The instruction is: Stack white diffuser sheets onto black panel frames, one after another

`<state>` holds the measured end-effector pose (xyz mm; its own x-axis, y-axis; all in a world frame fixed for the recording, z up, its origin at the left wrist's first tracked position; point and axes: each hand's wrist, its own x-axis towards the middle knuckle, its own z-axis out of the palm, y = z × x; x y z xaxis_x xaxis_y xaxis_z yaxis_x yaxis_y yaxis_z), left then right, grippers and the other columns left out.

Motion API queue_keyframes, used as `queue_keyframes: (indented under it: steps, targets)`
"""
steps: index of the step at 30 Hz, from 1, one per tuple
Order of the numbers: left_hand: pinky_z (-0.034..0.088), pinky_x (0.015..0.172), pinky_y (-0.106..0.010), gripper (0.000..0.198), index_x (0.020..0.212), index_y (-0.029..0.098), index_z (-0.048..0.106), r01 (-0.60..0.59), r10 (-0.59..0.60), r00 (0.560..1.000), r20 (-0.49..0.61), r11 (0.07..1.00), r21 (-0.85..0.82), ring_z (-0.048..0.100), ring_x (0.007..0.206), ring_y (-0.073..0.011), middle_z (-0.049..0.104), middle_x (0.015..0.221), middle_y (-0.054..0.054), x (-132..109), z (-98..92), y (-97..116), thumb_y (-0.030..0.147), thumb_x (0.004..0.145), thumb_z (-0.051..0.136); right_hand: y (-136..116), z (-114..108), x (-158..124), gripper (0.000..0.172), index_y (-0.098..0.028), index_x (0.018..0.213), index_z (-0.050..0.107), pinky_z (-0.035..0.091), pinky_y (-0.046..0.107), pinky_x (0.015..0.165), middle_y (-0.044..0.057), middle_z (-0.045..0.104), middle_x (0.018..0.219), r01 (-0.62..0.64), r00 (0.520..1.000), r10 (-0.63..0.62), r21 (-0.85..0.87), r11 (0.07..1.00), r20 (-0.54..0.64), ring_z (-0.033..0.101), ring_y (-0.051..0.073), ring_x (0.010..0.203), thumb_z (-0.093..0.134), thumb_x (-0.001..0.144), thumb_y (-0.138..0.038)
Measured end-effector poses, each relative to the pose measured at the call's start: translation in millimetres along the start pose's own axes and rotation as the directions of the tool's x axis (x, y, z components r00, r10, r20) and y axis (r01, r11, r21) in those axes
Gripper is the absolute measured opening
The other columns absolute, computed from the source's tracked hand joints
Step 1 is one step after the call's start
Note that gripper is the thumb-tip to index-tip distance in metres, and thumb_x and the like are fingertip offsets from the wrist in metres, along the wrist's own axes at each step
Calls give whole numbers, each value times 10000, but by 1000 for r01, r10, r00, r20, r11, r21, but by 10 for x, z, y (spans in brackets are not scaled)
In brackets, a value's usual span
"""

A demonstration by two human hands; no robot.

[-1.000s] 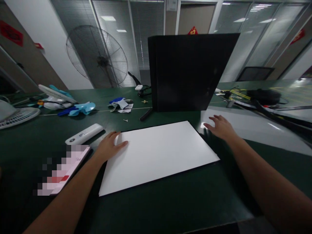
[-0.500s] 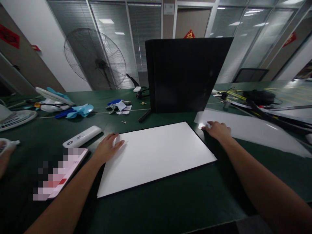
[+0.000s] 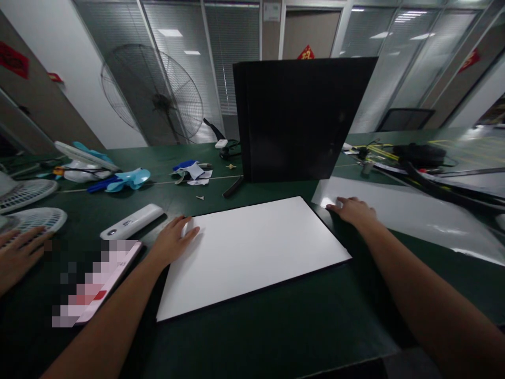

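Note:
A flat white rectangular panel [image 3: 252,258] with a dark border lies in front of me. My left hand [image 3: 173,239] rests at its upper left edge, thumb and fingers spread apart, fingertips touching the panel. Off the panel's upper right corner, my right hand [image 3: 355,210] has its thumb and fingers closed at the near left edge of a translucent plastic sheet [image 3: 402,210]. The sheet stretches out to the right and shows glare. How the fingertips sit on its edge is partly hard to make out.
A large black box-like object [image 3: 303,121] stands behind the panel. To the left lie a white elongated device [image 3: 132,221] and a pink, partly blurred object [image 3: 106,279]. Another person's hand [image 3: 19,258] is by a white fan grille [image 3: 43,217]. Cables [image 3: 445,184] lie far right.
The plastic sheet has shifted slightly, its right part lower and glossier. At the left, the other person's hand and a white fan grille have come further into view. My left hand has barely moved.

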<state>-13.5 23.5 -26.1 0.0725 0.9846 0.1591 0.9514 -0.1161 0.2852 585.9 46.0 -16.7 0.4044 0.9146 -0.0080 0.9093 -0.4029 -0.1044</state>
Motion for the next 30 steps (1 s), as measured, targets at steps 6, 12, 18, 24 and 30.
queue_keyframes:
  steps: [6,12,18,24,30]
  targets:
    - [361,1238,-515,760,1449,152,605,-4,3,1000,-2,1000,-6,492,1489,-346,545,1595,-179,12,10,-23,682,952,382,-28,-52,-54,835,-309,1579,536,459,690,1026,215,523,1564,2,1000,-2,0,1000,-29,523,503,1360,404,928,-814]
    - [381,1230,-488,777,1456,157,610,13,-13,1000,6,1000,0,502,1483,-347,531,1608,-177,9,4,-28,694,944,381,-67,-37,-119,731,-235,1573,534,480,658,1022,216,575,1519,23,993,-26,-27,999,-114,545,470,1340,408,1004,-676]
    - [351,1257,-510,810,1480,93,593,6,-6,1000,18,1000,9,477,1508,-359,504,1627,-215,8,-7,-10,670,953,380,-51,-189,-192,622,-183,1519,596,528,553,990,225,671,1393,17,988,-22,-38,999,-153,646,417,1244,412,1040,-533]
    - [344,1264,-506,801,1478,97,603,-1,1,1000,-4,1000,11,465,1522,-358,519,1616,-218,8,-2,-10,669,963,381,-516,-425,-575,631,-179,1481,646,534,522,992,207,729,1292,234,963,-235,-29,972,-130,695,392,1162,416,1044,-571]
    - [348,1264,-489,811,1426,106,644,-13,12,1000,-27,999,-33,512,1484,-330,581,1560,-203,33,44,-87,690,997,281,-1262,-417,-1445,747,-198,1557,582,502,536,1096,164,682,1419,689,705,-705,157,707,77,652,360,1266,475,1011,-695]
